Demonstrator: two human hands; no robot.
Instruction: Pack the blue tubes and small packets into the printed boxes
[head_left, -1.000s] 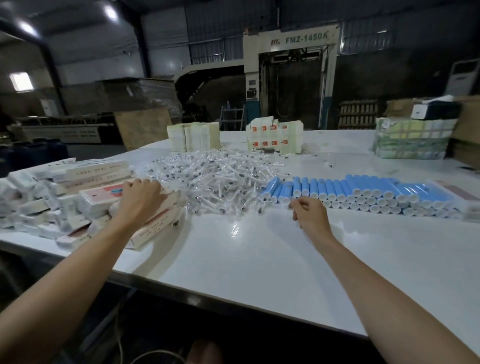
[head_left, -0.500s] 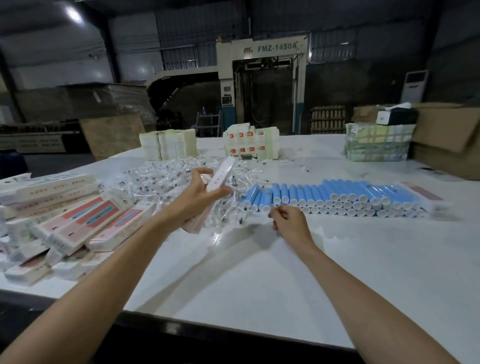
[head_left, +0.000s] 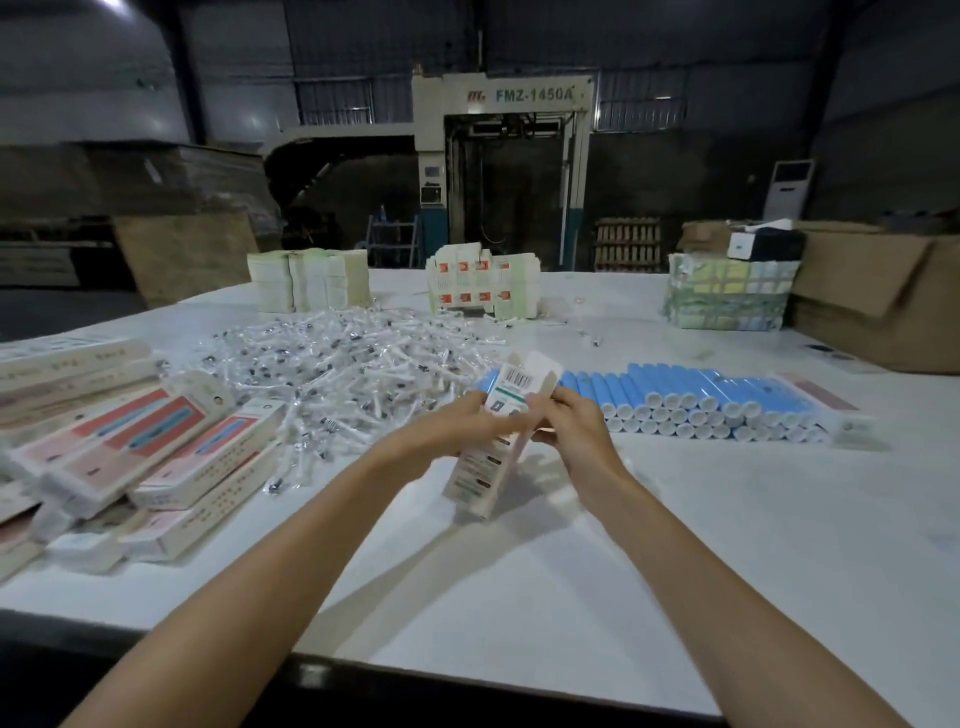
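My left hand (head_left: 457, 423) and right hand (head_left: 574, 421) both grip one printed box (head_left: 485, 452), blue tubes (head_left: 701, 392) lying just beyond them.

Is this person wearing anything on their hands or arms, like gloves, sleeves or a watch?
No. The left hand and right hand are gloveless; the left forearm and right forearm are bare, with no sleeve, watch or bracelet in view.

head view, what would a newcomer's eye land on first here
The left hand and right hand hold one printed box, tilted, barcode end up, in mid-frame. Right of it lies a stacked row of blue tubes; behind the hands sprawls a heap of small packets, with a pile of boxes at left.
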